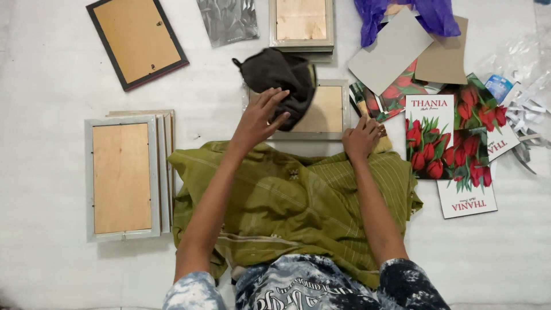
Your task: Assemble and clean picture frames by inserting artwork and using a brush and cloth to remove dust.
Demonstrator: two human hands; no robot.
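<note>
While I watch from the head camera, the left hand (pixel 259 117) lies flat with its fingers spread, pressing down on a dark cloth (pixel 281 83) that sits on the upper left part of a silver picture frame (pixel 336 112). That frame lies face down, brown backing board up, on the white floor covering (pixel 51 69), directly ahead of the knees and just beyond the olive-green cloth (pixel 298 201) draped over the lap. Its long axis runs left to right across the view.

The right hand (pixel 361 138) rests at the frame's lower right corner, fingers curled and pressed together over the edge; I cannot tell whether they pinch the rim or only bear on it.

The governing relation: the cloth lies ahead of the left hand and under its fingertips, bunched toward the frame's far left corner, so the left hand is the nearer one to it. The uncovered backing extends from the cloth to the right, toward the right hand.

Surroundings:
- A stack of silver frames (pixel 123 178) lies to the left, well apart, long axis running front to back.
- A dark-rimmed frame (pixel 136 41) lies tilted at upper left.
- Another frame stack (pixel 301 26) lies just beyond the cloth.
- Tulip-printed inserts (pixel 442 140) and grey card sheets (pixel 393 49) are scattered to the right.
- A purple plastic bag (pixel 427 14) lies at the top edge.
</note>
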